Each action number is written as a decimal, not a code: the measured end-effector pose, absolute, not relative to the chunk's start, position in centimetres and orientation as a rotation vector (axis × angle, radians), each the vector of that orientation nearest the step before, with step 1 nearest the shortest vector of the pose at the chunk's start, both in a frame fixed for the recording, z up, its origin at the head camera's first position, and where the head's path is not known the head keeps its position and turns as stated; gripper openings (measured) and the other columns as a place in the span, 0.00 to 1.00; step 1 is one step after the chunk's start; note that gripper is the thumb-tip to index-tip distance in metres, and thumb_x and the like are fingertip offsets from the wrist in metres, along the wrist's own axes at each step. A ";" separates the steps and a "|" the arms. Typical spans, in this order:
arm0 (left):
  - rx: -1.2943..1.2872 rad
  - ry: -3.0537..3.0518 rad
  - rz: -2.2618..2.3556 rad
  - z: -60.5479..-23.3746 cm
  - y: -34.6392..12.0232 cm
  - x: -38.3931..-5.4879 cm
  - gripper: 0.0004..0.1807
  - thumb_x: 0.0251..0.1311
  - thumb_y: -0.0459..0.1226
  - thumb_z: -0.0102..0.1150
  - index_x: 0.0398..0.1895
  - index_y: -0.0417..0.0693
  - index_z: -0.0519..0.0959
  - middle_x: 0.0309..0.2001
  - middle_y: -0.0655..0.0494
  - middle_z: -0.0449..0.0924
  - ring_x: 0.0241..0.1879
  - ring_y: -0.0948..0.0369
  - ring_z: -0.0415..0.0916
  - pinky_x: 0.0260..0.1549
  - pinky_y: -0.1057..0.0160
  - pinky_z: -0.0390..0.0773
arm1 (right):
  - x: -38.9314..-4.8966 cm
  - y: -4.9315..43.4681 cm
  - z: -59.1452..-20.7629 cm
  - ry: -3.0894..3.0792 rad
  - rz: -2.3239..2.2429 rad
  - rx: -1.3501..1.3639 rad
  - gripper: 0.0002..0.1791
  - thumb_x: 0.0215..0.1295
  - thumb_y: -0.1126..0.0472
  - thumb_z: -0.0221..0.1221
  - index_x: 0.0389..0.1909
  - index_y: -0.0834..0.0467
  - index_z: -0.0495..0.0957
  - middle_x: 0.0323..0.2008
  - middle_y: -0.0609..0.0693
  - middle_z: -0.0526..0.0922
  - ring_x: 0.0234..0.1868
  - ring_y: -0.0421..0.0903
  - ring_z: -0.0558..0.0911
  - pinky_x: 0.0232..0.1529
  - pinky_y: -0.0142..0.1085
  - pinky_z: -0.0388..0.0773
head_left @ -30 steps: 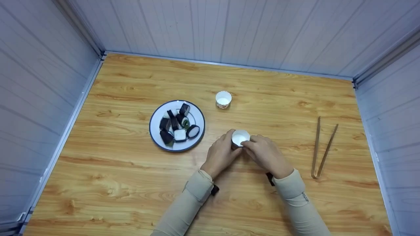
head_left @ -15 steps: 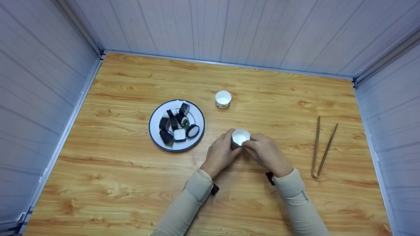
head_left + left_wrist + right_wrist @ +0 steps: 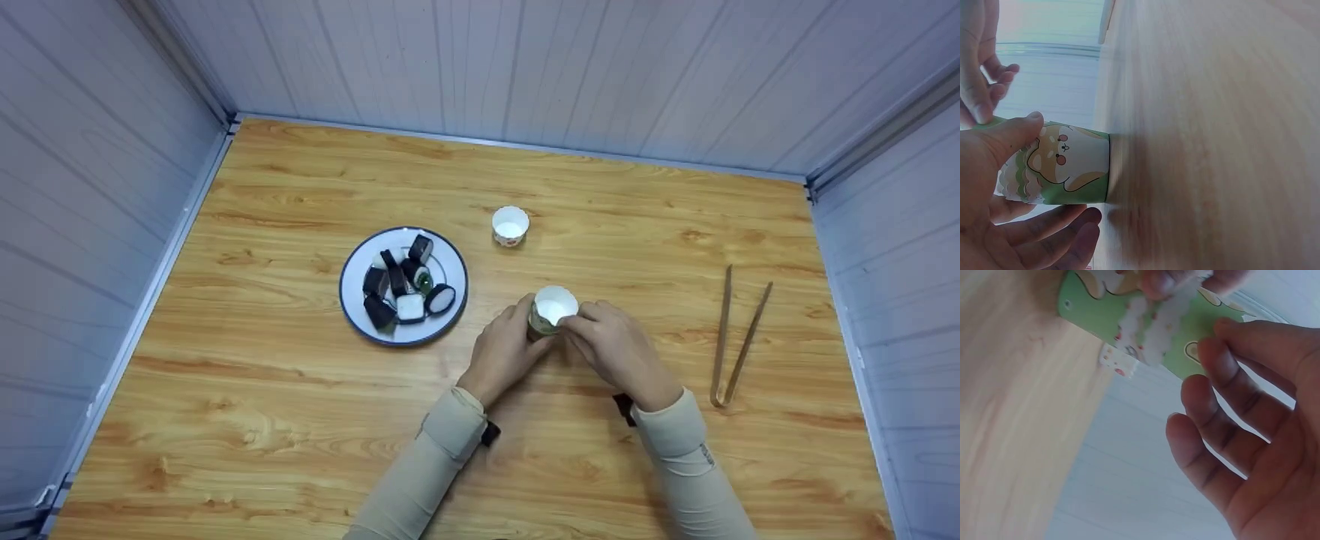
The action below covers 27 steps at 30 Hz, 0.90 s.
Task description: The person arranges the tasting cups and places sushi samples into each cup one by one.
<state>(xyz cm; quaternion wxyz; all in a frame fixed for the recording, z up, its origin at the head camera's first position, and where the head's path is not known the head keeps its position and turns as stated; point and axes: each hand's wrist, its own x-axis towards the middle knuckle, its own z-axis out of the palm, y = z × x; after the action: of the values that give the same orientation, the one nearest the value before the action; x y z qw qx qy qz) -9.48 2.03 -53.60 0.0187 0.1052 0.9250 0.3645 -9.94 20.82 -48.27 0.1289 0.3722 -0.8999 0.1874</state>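
My left hand (image 3: 501,351) holds a short stack of green paper cupcake cups (image 3: 1072,163) with a cartoon dog on the side. Upright on the wood, the stack shows several scalloped rims in the left wrist view. From the right, my right hand (image 3: 616,354) pinches the rim of the top cup (image 3: 556,304), thumb and forefinger on its edge. That cup sits raised out of the stack in the right wrist view, its lower part still inside. The remaining fingers (image 3: 1185,439) of the right hand stay loosely bent, off the paper.
A blue-rimmed plate (image 3: 453,262) with several pieces of sushi (image 3: 410,307) stands at left. Behind the hands is a single white-lined cupcake cup (image 3: 511,226). Metal tongs (image 3: 724,345) lie spread at right. Pale panels (image 3: 480,67) wall the wooden table (image 3: 262,420).
My right hand has drawn the top cup upward and slightly right, so its mouth looks larger and more green shows below. The left hand keeps its place around the stack.
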 end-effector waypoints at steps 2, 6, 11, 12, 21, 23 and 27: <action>0.331 2.876 1.122 -53.6 2.0 -9.5 0.38 0.62 0.50 0.68 0.72 0.47 0.67 0.55 0.46 0.80 0.51 0.51 0.79 0.45 0.49 0.81 | -10.0 20.9 -47.9 -2.595 0.539 1.073 0.05 0.60 0.67 0.69 0.36 0.58 0.86 0.29 0.48 0.78 0.26 0.46 0.73 0.24 0.37 0.73; 0.321 2.856 1.128 -53.5 2.0 -9.5 0.39 0.62 0.51 0.68 0.72 0.48 0.66 0.56 0.47 0.79 0.53 0.52 0.79 0.47 0.49 0.81 | -10.4 21.0 -47.2 -2.560 0.531 1.044 0.05 0.60 0.67 0.70 0.37 0.58 0.86 0.29 0.47 0.78 0.25 0.45 0.72 0.23 0.37 0.73; 0.293 2.836 1.124 -53.3 2.1 -9.5 0.39 0.61 0.51 0.69 0.72 0.47 0.67 0.56 0.47 0.79 0.53 0.51 0.79 0.47 0.49 0.80 | -12.0 21.3 -46.8 -2.544 0.515 0.991 0.04 0.62 0.68 0.68 0.37 0.58 0.87 0.28 0.49 0.80 0.24 0.47 0.73 0.21 0.38 0.73; 0.286 2.830 1.124 -53.3 2.1 -9.5 0.39 0.61 0.51 0.69 0.72 0.47 0.66 0.56 0.47 0.79 0.53 0.51 0.79 0.47 0.49 0.80 | -12.5 21.3 -46.9 -2.547 0.507 0.987 0.04 0.63 0.67 0.67 0.37 0.58 0.87 0.29 0.49 0.80 0.25 0.48 0.74 0.22 0.39 0.74; 0.258 2.814 1.123 -53.3 2.1 -9.5 0.41 0.60 0.54 0.68 0.72 0.48 0.66 0.56 0.46 0.79 0.53 0.51 0.79 0.47 0.48 0.80 | -17.6 21.2 -48.3 -2.643 0.476 0.915 0.04 0.67 0.65 0.64 0.39 0.58 0.87 0.31 0.53 0.82 0.28 0.51 0.76 0.24 0.42 0.77; 0.256 2.812 1.126 -53.3 2.2 -9.5 0.41 0.60 0.54 0.68 0.72 0.49 0.66 0.56 0.47 0.79 0.53 0.51 0.79 0.47 0.48 0.80 | -18.6 21.1 -48.7 -2.671 0.472 0.889 0.04 0.67 0.64 0.64 0.39 0.58 0.87 0.31 0.53 0.82 0.28 0.51 0.76 0.24 0.43 0.77; 0.258 2.808 1.128 -53.3 2.1 -9.6 0.41 0.60 0.54 0.68 0.72 0.49 0.66 0.55 0.47 0.79 0.52 0.51 0.79 0.47 0.49 0.80 | -20.2 21.1 -49.4 -2.744 0.456 0.850 0.06 0.68 0.67 0.63 0.41 0.60 0.87 0.31 0.55 0.82 0.30 0.54 0.78 0.27 0.45 0.79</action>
<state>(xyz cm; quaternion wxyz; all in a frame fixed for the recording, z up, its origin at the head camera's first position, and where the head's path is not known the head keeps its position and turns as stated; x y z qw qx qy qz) -9.58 2.13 -53.31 0.0523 0.0850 0.9233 0.3709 -20.24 21.11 -49.37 0.1161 0.2902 -0.9371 0.1555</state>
